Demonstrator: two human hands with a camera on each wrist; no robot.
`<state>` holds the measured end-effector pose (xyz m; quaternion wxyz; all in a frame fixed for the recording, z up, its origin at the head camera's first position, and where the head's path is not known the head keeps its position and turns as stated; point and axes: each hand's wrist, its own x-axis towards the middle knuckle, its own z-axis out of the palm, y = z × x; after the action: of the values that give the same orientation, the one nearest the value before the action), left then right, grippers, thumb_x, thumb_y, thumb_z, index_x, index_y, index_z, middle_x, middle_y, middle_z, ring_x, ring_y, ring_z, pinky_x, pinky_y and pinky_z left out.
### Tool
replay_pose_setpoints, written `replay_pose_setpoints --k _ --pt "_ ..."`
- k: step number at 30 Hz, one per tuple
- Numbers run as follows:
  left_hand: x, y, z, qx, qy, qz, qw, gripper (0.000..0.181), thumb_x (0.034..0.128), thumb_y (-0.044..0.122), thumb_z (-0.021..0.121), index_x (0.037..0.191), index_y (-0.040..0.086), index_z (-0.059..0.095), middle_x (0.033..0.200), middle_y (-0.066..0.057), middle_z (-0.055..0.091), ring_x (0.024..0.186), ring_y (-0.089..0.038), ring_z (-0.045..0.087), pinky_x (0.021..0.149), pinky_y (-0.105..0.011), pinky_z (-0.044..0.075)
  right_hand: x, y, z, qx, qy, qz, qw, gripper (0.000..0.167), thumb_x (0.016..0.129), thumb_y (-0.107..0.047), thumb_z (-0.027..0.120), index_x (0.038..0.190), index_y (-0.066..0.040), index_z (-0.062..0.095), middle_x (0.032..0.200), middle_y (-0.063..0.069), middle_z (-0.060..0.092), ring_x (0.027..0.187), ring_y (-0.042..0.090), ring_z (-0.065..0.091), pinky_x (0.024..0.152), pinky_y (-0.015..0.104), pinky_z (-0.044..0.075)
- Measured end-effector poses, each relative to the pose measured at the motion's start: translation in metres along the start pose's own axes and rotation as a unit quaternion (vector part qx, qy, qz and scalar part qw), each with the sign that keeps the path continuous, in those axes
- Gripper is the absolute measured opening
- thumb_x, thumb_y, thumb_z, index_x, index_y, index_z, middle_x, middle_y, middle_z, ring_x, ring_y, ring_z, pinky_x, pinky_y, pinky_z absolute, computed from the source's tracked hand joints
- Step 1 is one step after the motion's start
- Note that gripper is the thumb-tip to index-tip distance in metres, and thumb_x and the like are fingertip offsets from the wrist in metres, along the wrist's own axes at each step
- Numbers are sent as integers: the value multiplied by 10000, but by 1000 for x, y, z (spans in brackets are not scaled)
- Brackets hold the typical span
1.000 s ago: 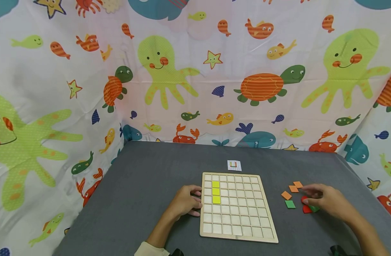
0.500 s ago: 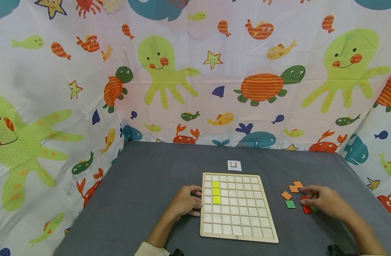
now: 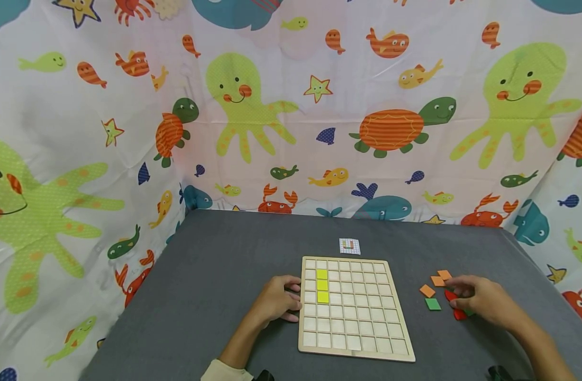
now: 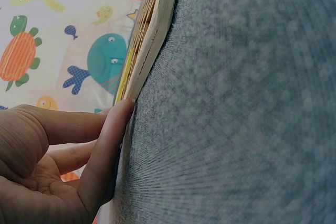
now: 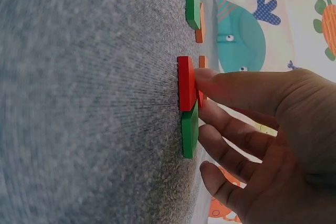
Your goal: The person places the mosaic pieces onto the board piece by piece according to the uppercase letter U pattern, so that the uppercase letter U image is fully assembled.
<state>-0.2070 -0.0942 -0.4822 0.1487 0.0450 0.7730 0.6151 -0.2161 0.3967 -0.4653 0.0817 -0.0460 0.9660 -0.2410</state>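
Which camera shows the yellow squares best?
The head view: all three yellow squares show from above in the wooden board. The left wrist view catches only a thin yellow strip; the right wrist view, none.

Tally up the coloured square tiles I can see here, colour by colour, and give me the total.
Yellow tiles: 3
Orange tiles: 3
Red tiles: 2
Green tiles: 2
Total: 10 visible; the right hand could be hiding more.

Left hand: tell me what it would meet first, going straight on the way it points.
The wooden board: the left hand points at its left edge and seems to be touching it, though exact contact is hard to judge.
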Motion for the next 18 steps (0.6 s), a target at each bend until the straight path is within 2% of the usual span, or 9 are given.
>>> replay_pose_setpoints --k 4,9,18 --pt "0 0 0 13 17 -15 10000 606 825 -169 750 1402 -46 616 1195 -156 616 968 -225 688 600 -385 674 -1 -1 0 -40 37 -45 10000 378 900 -182 834 1227 -15 746 972 18 668 855 183 562 617 252 460" --pt "0 0 0 13 19 -25 10000 610 822 -171 748 1404 -46 615 1198 -161 615 970 -230 688 601 -386 674 0 -6 2 -80 73 -73 9999 372 902 -189 835 1215 -5 754 962 18 667 854 185 554 608 239 454" --pt "0 1 0 9 11 -22 10000 610 827 -174 745 1409 -46 612 1210 -165 616 973 -229 690 605 -384 675 3 -24 7 -116 70 -212 9997 387 890 -240 851 1193 -13 769 1044 75 712 892 202 600 700 324 531"
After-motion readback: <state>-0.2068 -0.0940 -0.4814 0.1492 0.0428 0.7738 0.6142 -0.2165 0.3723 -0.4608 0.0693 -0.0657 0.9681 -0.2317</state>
